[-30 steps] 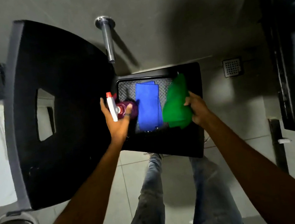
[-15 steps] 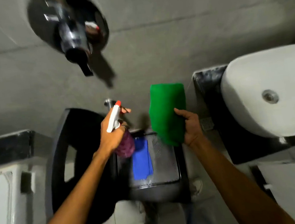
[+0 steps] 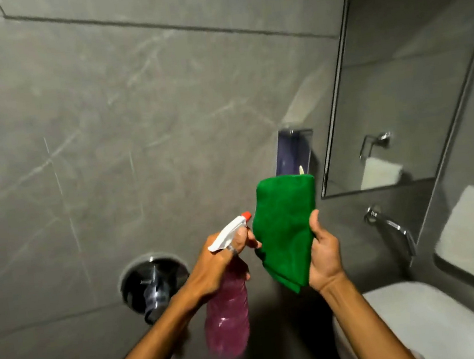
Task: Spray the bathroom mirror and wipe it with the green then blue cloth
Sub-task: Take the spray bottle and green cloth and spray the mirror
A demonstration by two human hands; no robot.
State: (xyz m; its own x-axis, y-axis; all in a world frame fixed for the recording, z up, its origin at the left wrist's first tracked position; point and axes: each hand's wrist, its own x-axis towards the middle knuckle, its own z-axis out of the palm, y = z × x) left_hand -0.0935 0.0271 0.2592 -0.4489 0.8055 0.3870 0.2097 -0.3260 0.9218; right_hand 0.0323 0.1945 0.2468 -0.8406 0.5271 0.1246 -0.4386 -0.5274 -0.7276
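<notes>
Left hand [image 3: 216, 266]: closed around the neck of the spray bottle [image 3: 226, 309], one finger forward at the trigger. White trigger head with red nozzle tip at 1 o'clock from the hand; pink translucent body hangs toward 6 o'clock below the fist.

Right hand [image 3: 324, 255]: closed on the green cloth [image 3: 285, 227], thumb up along its right edge. Cloth folded, held upright, most of it rising toward 11 o'clock from the palm; lower corner hangs below the hand. The nozzle tip sits just beside the cloth's left edge.

Mirror [image 3: 396, 76]: wall-mounted, dark-framed, at 2 o'clock from the cloth, apart from both hands.

Tap [image 3: 390, 226]: chrome, at 3 o'clock from the right hand.
Basin [image 3: 432, 322]: white, at 5 o'clock.
Wall valve [image 3: 154, 282]: round, chrome, at 9 o'clock from the left hand.
Wall [image 3: 103, 121]: grey, veined tile.
</notes>
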